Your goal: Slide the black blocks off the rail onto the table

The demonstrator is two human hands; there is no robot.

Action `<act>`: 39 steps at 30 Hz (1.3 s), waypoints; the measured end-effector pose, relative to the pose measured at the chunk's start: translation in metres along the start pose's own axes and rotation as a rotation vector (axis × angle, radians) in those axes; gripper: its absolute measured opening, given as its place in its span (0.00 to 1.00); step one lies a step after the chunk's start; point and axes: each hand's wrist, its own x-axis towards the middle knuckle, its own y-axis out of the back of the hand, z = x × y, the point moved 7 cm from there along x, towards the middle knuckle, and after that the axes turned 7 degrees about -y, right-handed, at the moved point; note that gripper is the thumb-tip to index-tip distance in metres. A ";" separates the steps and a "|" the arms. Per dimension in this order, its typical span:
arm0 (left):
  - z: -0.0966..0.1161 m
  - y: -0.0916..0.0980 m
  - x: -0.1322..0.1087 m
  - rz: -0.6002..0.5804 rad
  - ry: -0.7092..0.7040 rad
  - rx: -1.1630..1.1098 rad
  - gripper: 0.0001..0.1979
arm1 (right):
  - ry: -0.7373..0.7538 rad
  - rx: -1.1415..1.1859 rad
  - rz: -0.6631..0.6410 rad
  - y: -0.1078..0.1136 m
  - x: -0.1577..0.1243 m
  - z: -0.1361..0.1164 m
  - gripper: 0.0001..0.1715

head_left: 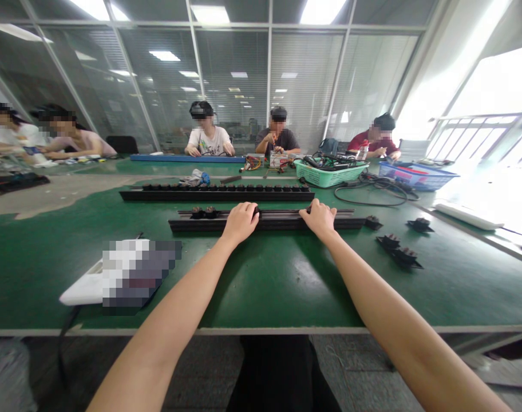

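A long black rail (269, 225) lies crosswise on the green table in front of me, with two small black knobbed fittings (210, 212) seated toward its left end. Near the rail's middle, my left hand (241, 221) is closed around another black fitting (256, 210), mostly covered by the fingers. My right hand (320, 217) is closed at the rail's right part, thumb inward; a bit of dark material shows by its fingertips, but its shape is hidden. Loose fittings of the same kind (406, 257) lie on the table to the right.
Behind is a second black rail (218, 196) lined with several fittings. A white device (83, 286) with a cable sits front left. Farther back are gloves (195, 178), a green basket (327, 174), a blue basket (419, 177) and black cable (372, 200). Several people work across the table.
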 end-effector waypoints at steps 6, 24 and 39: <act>0.000 0.000 0.000 0.004 0.000 -0.003 0.14 | -0.022 -0.011 -0.100 -0.006 0.009 0.003 0.22; -0.001 0.000 0.000 0.003 0.014 -0.001 0.16 | 0.116 0.043 -0.104 -0.008 0.007 0.014 0.17; -0.002 -0.001 0.000 0.019 0.003 -0.007 0.16 | 0.113 -0.059 -0.062 -0.007 -0.004 0.011 0.24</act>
